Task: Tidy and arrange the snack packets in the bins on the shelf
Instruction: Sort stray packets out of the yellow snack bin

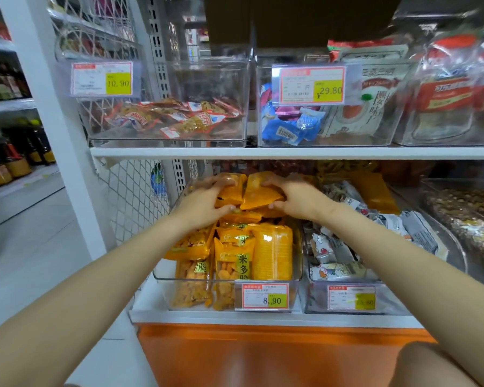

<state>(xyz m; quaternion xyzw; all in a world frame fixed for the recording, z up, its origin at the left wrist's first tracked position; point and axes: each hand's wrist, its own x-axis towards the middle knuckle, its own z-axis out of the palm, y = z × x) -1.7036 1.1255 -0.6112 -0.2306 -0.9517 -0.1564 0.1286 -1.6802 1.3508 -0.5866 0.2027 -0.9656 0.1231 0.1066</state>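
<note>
orange packets (254,192) between curled fingers (277,181)

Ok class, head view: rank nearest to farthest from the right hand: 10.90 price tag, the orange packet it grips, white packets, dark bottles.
1. orange packet, gripped by the right hand
2. white packets, next bin right
3. 10.90 price tag, upper left
4. dark bottles, far left

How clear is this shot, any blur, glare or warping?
Head view: wide-angle stretch slants the white post; the bagged goods top right are smeared soft; bright glints sit on the orange packets; the 8.90 price tag reads sharp.
</note>
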